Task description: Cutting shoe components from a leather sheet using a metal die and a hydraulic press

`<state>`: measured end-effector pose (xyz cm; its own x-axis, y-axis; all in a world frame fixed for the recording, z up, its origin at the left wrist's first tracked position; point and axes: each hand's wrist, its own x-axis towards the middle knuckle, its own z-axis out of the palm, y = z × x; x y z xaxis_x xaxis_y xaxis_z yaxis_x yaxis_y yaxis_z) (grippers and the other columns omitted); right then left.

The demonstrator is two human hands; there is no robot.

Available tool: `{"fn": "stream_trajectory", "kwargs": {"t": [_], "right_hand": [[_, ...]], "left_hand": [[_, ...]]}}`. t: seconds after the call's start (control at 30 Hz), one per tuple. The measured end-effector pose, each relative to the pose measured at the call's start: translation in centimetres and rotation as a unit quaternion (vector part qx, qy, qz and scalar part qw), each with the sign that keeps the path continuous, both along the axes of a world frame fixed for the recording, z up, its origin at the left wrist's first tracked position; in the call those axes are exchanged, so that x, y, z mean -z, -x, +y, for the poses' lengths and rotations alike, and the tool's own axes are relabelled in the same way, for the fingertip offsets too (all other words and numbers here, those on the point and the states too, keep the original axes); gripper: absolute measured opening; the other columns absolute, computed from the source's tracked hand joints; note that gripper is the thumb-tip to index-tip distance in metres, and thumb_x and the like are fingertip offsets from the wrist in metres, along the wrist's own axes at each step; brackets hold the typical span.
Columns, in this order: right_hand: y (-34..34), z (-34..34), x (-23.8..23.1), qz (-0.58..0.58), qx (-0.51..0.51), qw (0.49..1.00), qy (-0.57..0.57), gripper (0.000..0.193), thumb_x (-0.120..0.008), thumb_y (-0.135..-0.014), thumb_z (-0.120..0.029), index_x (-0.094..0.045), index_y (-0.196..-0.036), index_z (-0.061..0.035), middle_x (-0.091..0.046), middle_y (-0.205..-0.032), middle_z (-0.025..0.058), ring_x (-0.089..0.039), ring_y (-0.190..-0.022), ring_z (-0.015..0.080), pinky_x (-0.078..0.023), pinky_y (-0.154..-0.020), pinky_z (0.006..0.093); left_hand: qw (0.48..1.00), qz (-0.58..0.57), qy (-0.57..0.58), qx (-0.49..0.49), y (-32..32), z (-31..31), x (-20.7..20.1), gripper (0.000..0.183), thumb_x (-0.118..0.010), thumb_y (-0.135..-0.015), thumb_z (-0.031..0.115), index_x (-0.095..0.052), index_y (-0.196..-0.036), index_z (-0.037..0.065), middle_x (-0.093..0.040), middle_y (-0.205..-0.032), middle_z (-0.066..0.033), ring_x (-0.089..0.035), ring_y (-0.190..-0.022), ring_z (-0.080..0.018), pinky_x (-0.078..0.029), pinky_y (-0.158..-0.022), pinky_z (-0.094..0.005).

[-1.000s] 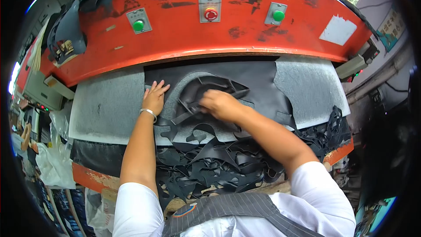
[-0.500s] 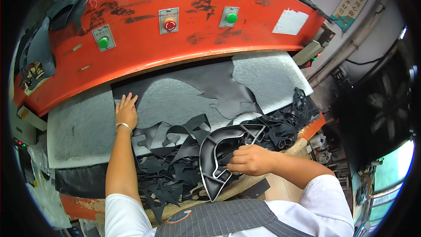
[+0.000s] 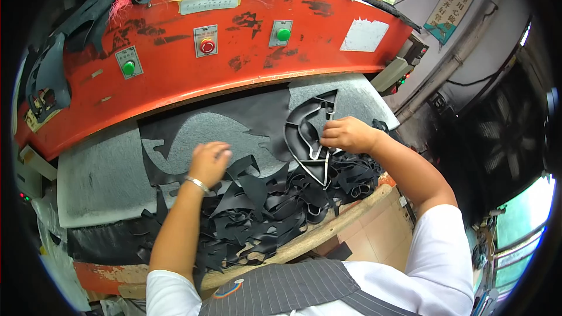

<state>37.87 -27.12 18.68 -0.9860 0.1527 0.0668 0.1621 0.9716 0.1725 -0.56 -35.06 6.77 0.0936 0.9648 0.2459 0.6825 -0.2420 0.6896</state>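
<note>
My right hand (image 3: 349,135) grips a curved cutting die (image 3: 295,130), black with pale metal edges and cross ribs. It is tilted over the right part of the black leather sheet (image 3: 253,109) and the scraps by it. A large rounded cut-out in the sheet shows the grey cutting board (image 3: 96,182) beneath. My left hand (image 3: 209,164), a bracelet on its wrist, hovers over the board's front part beside a strip of scrap. Its fingers are loosely bent and apart, with nothing visible in them.
Black leather scraps (image 3: 257,222) heap along the board's front edge, behind a pale wooden rail (image 3: 293,244). An orange press beam (image 3: 170,85) with green and red buttons spans the far side. A dark fan (image 3: 497,140) stands at the right.
My right hand has carried the cutting die up and away from me, from the scraps onto the sheet's right part. My left hand has lifted off the sheet's left edge and come right, nearer me.
</note>
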Motion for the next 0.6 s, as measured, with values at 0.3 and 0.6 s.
{"fn": "stream_trajectory", "kwargs": {"t": [0.3,0.6], "right_hand": [[1.5,11.2,5.8,0.006,-0.126,0.989,0.078,0.023,-0.059,-0.078,-0.014,-0.064,-0.1,-0.0093,-0.061,-0.1,0.0031,-0.057,-0.103,0.0221,-0.056,-0.063,0.0345],[0.9,16.7,9.8,0.038,-0.22,0.967,0.12,0.026,-0.058,-0.079,-0.012,-0.065,-0.103,-0.0069,-0.063,-0.101,0.004,-0.057,-0.104,0.0222,-0.057,-0.064,0.0354]], "left_hand": [[0.997,-0.037,0.07,-0.01,-16.4,0.0,1.1,0.023,-0.067,-0.084,0.024,-0.066,-0.1,0.008,-0.054,-0.132,-0.0236,-0.047,-0.128,-0.035,-0.027,-0.111,-0.0494],[0.99,-0.009,0.009,-0.138,-22.3,0.5,3.9,0.026,-0.069,-0.08,0.024,-0.063,-0.1,0.008,-0.049,-0.137,-0.0257,-0.043,-0.131,-0.0364,-0.025,-0.111,-0.05]]}}
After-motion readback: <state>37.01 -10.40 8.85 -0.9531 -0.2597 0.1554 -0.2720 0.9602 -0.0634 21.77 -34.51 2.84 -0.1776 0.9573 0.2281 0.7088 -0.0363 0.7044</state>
